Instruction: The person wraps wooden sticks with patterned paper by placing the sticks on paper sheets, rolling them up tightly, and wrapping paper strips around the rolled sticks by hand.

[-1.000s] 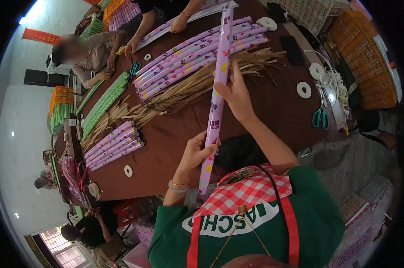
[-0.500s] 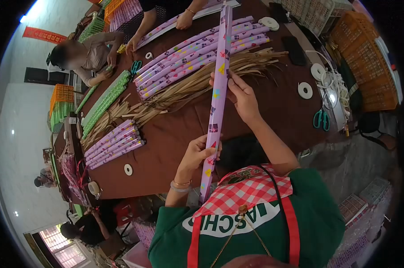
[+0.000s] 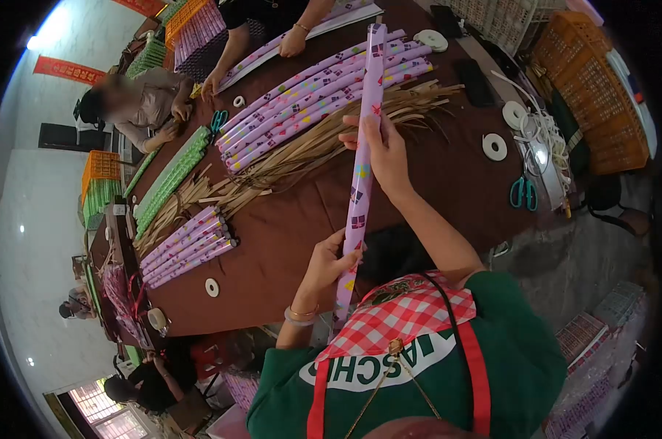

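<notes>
A long roll of purple wrapping paper printed with gift boxes and bows is held upright in front of my chest, slightly tilted. My left hand is wrapped round its lower part. Higher up, my right hand grips the roll between thumb and fingers. The roll's lower end drops beside my checked apron. Beyond it, several more purple rolls lie on the brown-covered table, next to a heap of brown strips.
A shorter bundle of purple rolls and green rolls lie at the left. Tape rolls, teal scissors and a dark phone sit at the right. Co-workers' hands are across the table. An orange crate stands far right.
The purple roll has come lower and straightened, its seam turned out of sight. My right hand has shifted its grip; the view has moved slightly. A co-worker at left has moved their hands.
</notes>
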Demonstrator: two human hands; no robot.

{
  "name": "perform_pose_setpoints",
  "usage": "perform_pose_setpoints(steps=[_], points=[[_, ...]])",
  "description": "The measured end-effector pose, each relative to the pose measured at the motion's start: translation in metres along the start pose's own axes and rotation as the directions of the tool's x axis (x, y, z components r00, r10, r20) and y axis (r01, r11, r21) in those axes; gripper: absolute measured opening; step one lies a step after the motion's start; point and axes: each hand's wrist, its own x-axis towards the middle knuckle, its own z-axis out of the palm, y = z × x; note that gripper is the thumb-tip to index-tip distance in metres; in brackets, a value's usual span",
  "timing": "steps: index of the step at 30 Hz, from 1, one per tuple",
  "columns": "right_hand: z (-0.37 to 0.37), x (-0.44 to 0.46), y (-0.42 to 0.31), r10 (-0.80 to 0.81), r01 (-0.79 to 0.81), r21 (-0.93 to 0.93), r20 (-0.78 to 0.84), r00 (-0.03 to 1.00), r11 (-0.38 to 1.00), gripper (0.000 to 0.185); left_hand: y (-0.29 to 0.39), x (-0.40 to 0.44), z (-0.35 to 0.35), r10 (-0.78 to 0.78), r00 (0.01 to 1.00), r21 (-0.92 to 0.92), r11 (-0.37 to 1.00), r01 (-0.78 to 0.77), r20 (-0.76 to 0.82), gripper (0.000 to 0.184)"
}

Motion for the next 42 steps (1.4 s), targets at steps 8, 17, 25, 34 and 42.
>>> perform_pose_setpoints(steps=[8, 17, 25, 34, 42], points=[[0.001, -0.003, 0.0, -0.021, 0.018, 0.099, 0.029, 0.999, 0.995, 0.043, -0.005, -0.005, -0.005, 0.043, 0.999, -0.049, 0.998, -0.042, 0.003, 0.024], [-0.002, 0.008, -0.007, 0.085, -0.087, -0.077, -0.028, 0.996, 0.993, 0.047, -0.003, -0.01, -0.005, 0.017, 1.0, -0.046, 0.999, -0.016, 0.011, 0.022], [-0.005, 0.007, -0.012, 0.095, -0.094, 0.06, -0.02, 0.995, 0.994, 0.048, -0.009, -0.013, -0.002, -0.002, 1.0, 0.001, 1.0, 0.002, -0.02, 0.027], [-0.011, 0.011, -0.008, 0.067, -0.066, 0.017, -0.064, 0.996, 0.998, 0.052, -0.014, -0.016, -0.001, -0.045, 0.999, -0.043, 0.998, 0.046, 0.021, 0.028], [-0.01, 0.016, -0.013, 0.093, -0.096, -0.019, -0.117, 0.989, 0.995, 0.051, -0.012, -0.02, 0.0, -0.061, 0.998, -0.038, 0.997, 0.062, 0.031, 0.019]])
